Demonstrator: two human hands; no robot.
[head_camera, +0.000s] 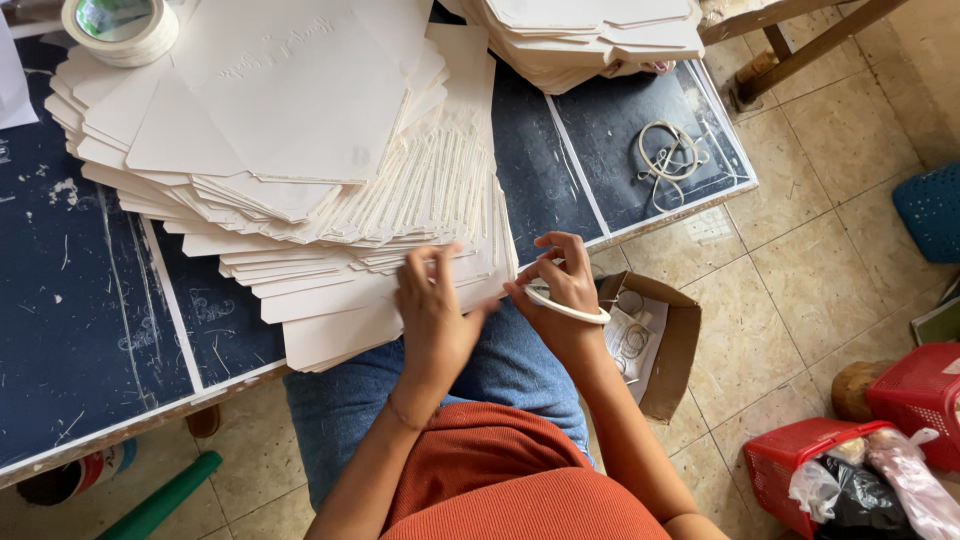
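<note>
A big fanned stack of flat white card blanks (300, 150) lies on a dark blue table (80, 330). My left hand (432, 310) rests on the near corner of the stack, fingers spread over the card edges. My right hand (562, 285) is just right of the stack's corner, fingers pinched on a white rubber band (570, 308) that loops around the hand. Both hands hover over my lap, which is in blue jeans.
A second stack of white blanks (590, 35) sits at the table's far edge, a tape roll (120, 28) at the top left, loose rubber bands (668, 155) at the right. On the tiled floor stand a brown cardboard box (672, 345) and red baskets (800, 470).
</note>
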